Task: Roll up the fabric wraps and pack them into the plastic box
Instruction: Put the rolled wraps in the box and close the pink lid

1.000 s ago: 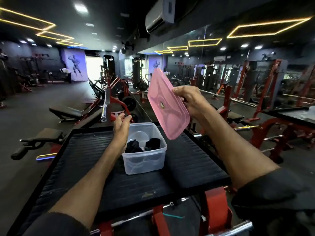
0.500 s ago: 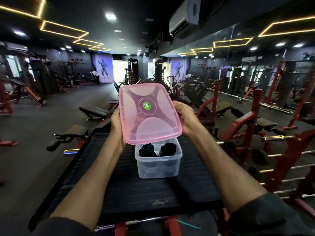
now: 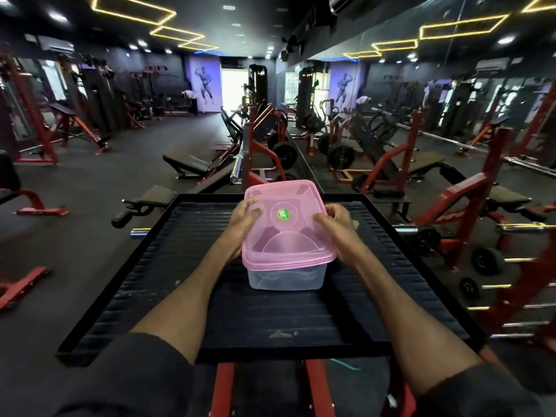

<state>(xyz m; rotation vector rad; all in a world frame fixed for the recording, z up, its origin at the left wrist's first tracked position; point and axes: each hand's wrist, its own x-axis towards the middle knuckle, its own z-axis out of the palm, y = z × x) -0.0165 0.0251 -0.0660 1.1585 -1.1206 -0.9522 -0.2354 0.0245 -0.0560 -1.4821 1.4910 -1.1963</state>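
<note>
A clear plastic box (image 3: 285, 276) stands in the middle of a black ribbed platform (image 3: 168, 266). A translucent pink lid (image 3: 285, 233) with a round green sticker lies on top of the box. My left hand (image 3: 242, 219) rests on the lid's left side, fingers spread across the top. My right hand (image 3: 335, 221) holds the lid's right edge with curled fingers. The black fabric wraps inside the box are hidden under the lid.
The platform sits on a red metal frame (image 3: 222, 389). Red and black gym machines, benches (image 3: 186, 164) and weight plates (image 3: 340, 156) fill the room behind and to both sides. A mirror wall runs along the right.
The pink lid came down from the air over the box and now lies on the box, covering the wraps. Both hands came down with it.
</note>
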